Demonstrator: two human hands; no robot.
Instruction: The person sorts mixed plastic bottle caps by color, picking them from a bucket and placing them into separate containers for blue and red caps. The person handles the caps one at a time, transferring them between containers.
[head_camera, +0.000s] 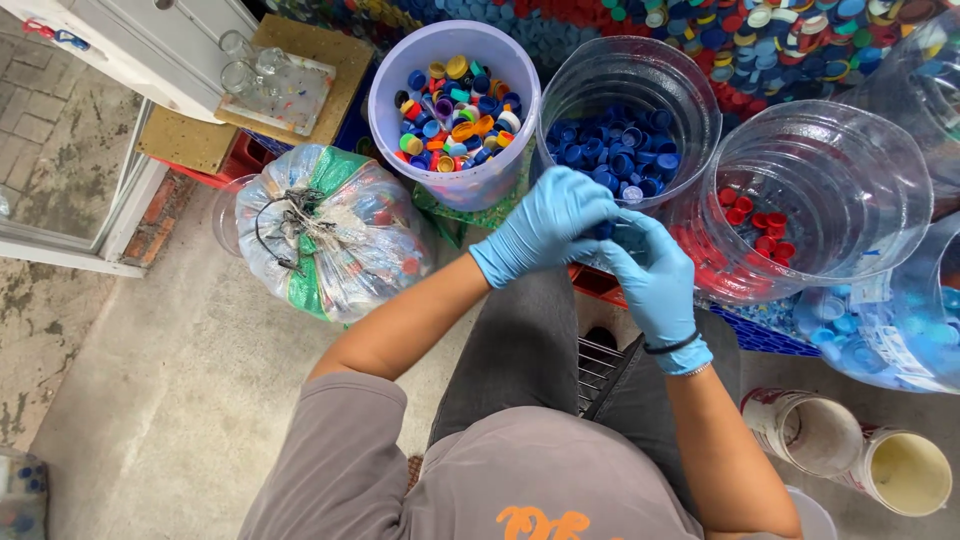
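Both my hands wear blue gloves and meet in front of me above my lap. My left hand (545, 225) curls over a small dark blue bottle cap (605, 230), and my right hand (655, 275) pinches the same cap from below. Just beyond them stands a clear jar of blue caps (612, 150). A lilac bucket of mixed coloured caps (455, 110) is to its left. To the right sits a clear jar with red caps (765, 225).
A tied clear plastic bag (325, 230) of bottles lies on the floor at left. A big heap of mixed caps (760, 40) fills the back. Two open paint-stained cans (850, 450) lie at lower right. A clear container with blue caps (890, 330) is at right.
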